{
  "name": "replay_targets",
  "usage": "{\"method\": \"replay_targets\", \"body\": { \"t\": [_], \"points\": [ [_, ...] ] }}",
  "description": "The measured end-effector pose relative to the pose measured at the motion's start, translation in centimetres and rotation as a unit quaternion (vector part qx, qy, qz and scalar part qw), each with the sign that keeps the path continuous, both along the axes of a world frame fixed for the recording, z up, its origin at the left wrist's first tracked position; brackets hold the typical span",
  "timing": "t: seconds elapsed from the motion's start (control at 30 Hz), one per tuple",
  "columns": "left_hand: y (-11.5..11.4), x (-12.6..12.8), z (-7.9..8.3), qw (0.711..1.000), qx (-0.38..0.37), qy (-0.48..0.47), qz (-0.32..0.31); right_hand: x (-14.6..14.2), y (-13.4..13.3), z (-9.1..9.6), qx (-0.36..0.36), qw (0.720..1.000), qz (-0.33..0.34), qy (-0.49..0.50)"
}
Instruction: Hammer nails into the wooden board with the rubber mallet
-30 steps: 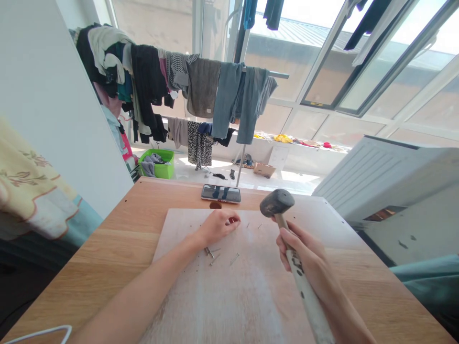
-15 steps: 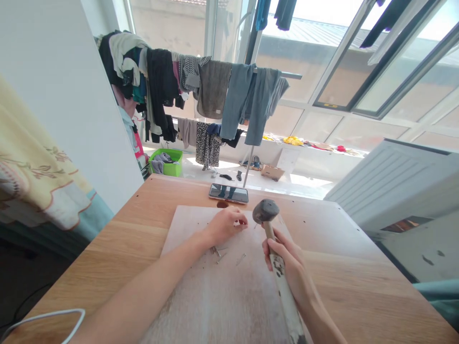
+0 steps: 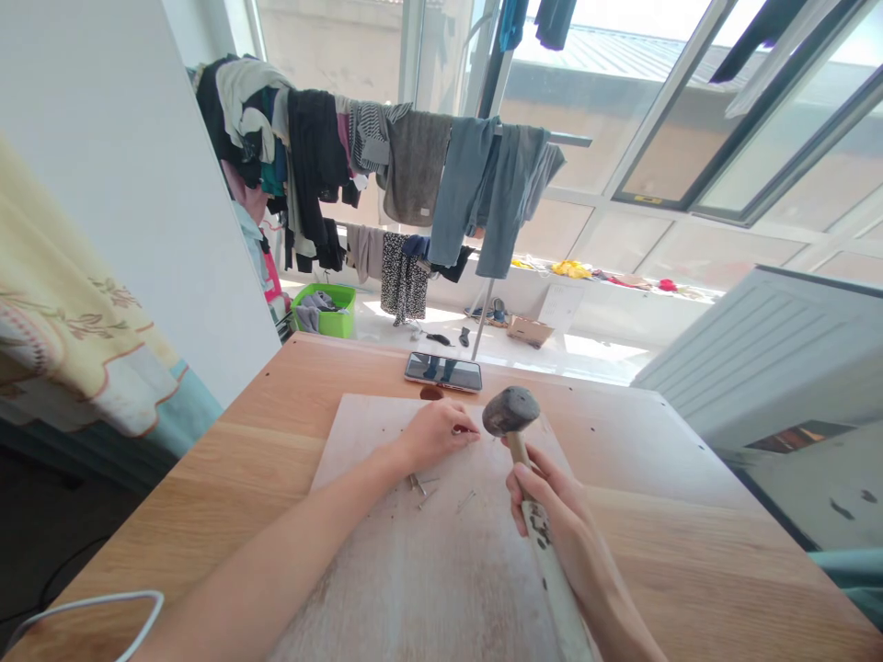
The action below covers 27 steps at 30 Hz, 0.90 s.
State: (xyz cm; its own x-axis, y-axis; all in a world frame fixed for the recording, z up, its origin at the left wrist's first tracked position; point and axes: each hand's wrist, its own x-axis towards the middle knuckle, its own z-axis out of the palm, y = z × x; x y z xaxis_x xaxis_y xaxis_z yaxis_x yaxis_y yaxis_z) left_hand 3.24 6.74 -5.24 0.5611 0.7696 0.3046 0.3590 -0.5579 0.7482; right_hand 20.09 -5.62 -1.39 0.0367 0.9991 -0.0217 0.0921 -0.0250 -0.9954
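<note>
In my right hand (image 3: 552, 496) is a hammer (image 3: 511, 410) with a dark, blunt head and a pale, worn handle. The fingers wrap round the upper handle, and the head is raised over the board. My left hand (image 3: 438, 434) rests on the pale wooden board (image 3: 414, 588), its thumb and fingers pinched together just left of the hammer head. Whatever the pinch holds, if anything, is too small to make out. Several loose nails (image 3: 426, 499) lie on the board beside and below the left wrist. A thin nail (image 3: 495, 436) shows faintly under the hammer head.
The board lies on a wooden table (image 3: 690, 515). A phone (image 3: 442, 371) lies beyond the board, near a dark round spot. A white cable (image 3: 103, 602) loops at the left front. Behind the table are a laundry rack, a green basket (image 3: 338, 322) and a white cabinet (image 3: 779, 359) at right.
The hammer head has tilted and shifted slightly left, towards the left hand. The left hand has barely moved; its fingertips look closer together. The whole view has shifted a little.
</note>
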Motion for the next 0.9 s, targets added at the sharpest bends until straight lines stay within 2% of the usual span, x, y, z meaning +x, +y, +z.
{"method": "replay_targets", "body": {
  "t": [0.2, 0.37, 0.7, 0.8, 0.9],
  "points": [
    [0.0, 0.0, 0.0, 1.0, -0.005, -0.001, -0.005, -0.8, -0.1, 0.8, -0.017, 0.999, 0.01, -0.038],
    [0.1, 0.0, 0.0, 1.0, -0.005, 0.002, 0.0, -0.6, 0.0, 0.5, -0.016, 1.0, -0.003, -0.017],
    [0.0, 0.0, -0.1, 1.0, -0.006, 0.016, -0.009, -0.6, 0.3, 0.1, -0.014, 0.999, 0.022, -0.033],
    [-0.2, -0.2, 0.7, 0.999, -0.019, 0.047, -0.012, -0.2, 0.2, -0.2, -0.007, 1.0, 0.003, -0.014],
    [-1.0, -0.6, 2.7, 0.993, -0.004, 0.12, -0.011, 0.4, 0.1, -0.5, 0.0, 1.0, -0.031, -0.005]
  ]
}}
